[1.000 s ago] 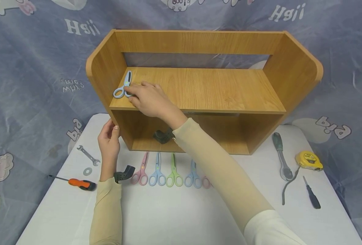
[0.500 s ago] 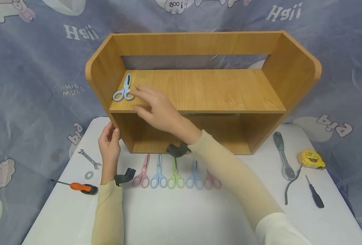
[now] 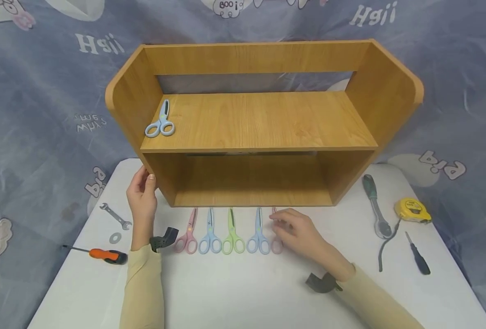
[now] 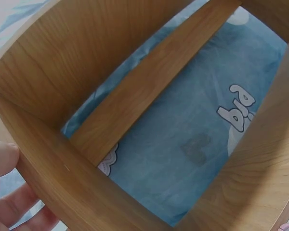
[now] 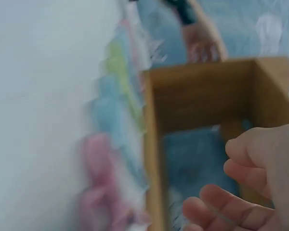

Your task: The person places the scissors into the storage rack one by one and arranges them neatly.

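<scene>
A small wooden desk shelf [image 3: 259, 119] stands at the back of the table. My left hand [image 3: 142, 201] holds its left side panel low down; in the left wrist view the thumb [image 4: 4, 158] lies at the panel's edge. Blue scissors [image 3: 161, 123] lie on the upper board at the left end. In front of the shelf is a row: pink scissors [image 3: 188, 235], blue scissors [image 3: 210, 235], green scissors [image 3: 232, 235], blue scissors [image 3: 258, 235] and more pink scissors [image 3: 276, 246]. Over the last pair hovers my right hand [image 3: 298, 233], fingers loosely bent, partly hiding it.
On the left lie a wrench [image 3: 115, 216], a washer [image 3: 115, 238] and an orange-black screwdriver [image 3: 107, 256]. At the right are a ratchet [image 3: 375, 205], a yellow tape measure [image 3: 413, 210] and a small dark screwdriver [image 3: 419, 258]. A patterned blue cloth [image 3: 41, 114] hangs behind.
My right hand has left the blue scissors on the upper board and come down and right to the last pink pair. The left hand stays at the shelf's side.
</scene>
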`<state>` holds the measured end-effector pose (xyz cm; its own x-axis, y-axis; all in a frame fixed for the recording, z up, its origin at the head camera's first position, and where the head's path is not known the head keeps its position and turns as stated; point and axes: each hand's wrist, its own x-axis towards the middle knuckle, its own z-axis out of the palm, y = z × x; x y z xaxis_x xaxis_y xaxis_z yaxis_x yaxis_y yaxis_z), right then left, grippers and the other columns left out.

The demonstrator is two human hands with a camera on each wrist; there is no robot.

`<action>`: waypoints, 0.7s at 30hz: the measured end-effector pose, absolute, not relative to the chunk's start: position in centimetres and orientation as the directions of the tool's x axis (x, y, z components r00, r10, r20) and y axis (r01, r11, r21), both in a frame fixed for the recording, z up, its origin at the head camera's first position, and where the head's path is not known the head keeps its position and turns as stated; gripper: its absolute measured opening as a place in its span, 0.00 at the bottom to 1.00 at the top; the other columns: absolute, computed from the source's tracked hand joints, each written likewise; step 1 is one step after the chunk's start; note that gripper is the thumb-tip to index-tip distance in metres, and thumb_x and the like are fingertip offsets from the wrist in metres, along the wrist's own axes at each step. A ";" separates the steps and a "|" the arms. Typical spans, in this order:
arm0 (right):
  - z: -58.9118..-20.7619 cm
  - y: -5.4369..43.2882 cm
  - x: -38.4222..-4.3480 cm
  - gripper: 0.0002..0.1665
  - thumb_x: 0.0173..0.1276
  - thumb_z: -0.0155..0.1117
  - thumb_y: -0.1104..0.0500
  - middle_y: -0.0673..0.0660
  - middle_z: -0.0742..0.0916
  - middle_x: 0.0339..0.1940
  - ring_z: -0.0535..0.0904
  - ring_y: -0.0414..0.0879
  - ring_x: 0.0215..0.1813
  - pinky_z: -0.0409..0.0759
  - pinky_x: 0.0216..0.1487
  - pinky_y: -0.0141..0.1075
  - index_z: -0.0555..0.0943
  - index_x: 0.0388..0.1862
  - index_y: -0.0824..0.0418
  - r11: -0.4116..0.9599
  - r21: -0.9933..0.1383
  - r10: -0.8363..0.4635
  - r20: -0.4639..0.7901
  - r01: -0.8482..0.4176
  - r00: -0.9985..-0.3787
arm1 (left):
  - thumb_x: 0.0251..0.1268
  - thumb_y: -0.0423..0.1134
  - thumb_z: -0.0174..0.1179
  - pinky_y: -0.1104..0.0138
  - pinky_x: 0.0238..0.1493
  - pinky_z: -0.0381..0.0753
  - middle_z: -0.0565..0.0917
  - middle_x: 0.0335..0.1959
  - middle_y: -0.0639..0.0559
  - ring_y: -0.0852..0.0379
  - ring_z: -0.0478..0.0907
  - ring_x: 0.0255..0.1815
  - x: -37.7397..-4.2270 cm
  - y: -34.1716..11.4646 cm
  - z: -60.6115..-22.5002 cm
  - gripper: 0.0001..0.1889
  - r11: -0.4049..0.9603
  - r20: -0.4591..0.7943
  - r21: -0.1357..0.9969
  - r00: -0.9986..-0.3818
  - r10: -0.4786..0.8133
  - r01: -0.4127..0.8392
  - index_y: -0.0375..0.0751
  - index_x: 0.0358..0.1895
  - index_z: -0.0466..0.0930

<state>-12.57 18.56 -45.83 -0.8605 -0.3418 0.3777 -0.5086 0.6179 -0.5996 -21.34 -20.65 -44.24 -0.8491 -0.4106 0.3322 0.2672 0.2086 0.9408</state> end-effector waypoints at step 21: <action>-50.1 21.8 -10.5 0.11 0.65 0.69 0.55 0.49 0.77 0.20 0.70 0.42 0.25 0.69 0.26 0.34 0.85 0.43 0.59 0.894 -0.442 -0.086 -0.001 -0.076 -0.996 | 0.79 0.36 0.52 0.75 0.58 0.83 0.82 0.64 0.42 0.57 0.81 0.63 -21.6 -20.9 -44.3 0.21 0.210 0.341 0.938 -0.845 -0.411 0.276 0.46 0.70 0.75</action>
<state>-10.49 21.77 -50.14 -0.9963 -0.0856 -0.0012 -0.0762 0.8936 -0.4424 -21.55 -20.94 -44.32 -0.8452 -0.4115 0.3410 0.2762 0.2099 0.9379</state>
